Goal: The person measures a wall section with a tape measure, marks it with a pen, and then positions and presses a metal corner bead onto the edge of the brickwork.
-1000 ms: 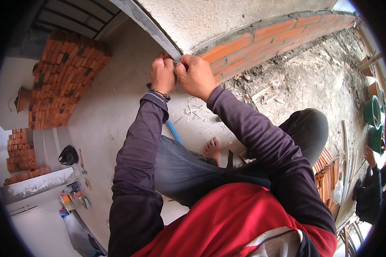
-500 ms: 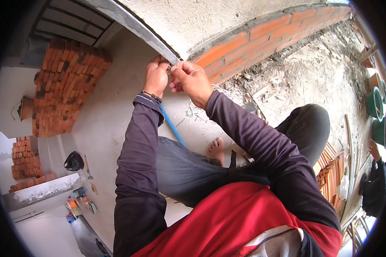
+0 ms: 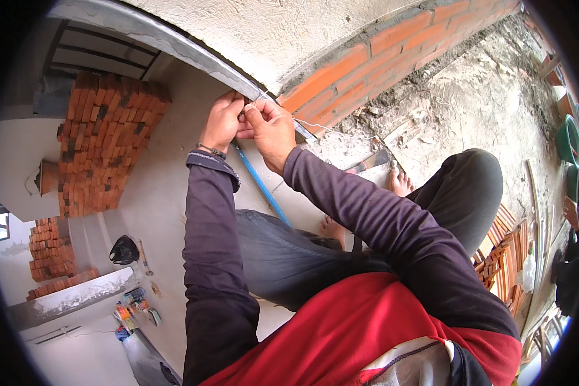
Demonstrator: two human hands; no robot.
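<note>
Both hands meet at the grey straight strip (image 3: 202, 64) that runs along the plastered wall's edge. My left hand (image 3: 221, 122) is closed in a pinch, its fingertips partly hidden behind the strip and the other hand. Pressed close beside it, my right hand (image 3: 271, 132) pinches a thin white string (image 3: 315, 125). The string also shows over the strip and trails off to the right past the brickwork. Whether the left fingers hold the string too is hard to see. Below the hands a blue rope-like length (image 3: 262, 188) slants down towards my leg.
A low orange brick wall (image 3: 367, 58) runs off to the upper right. On the ground lies a trowel (image 3: 372, 161) near my foot (image 3: 400, 183). Stacked bricks (image 3: 106, 148) stand at left, near a black bag (image 3: 123, 249). Green buckets (image 3: 567, 143) and orange tiles (image 3: 502, 251) are at right.
My view has shifted, and both hands sit slightly further left in it, still together at the strip. The string now shows clearly to the right of my right hand. The trowel shows more plainly.
</note>
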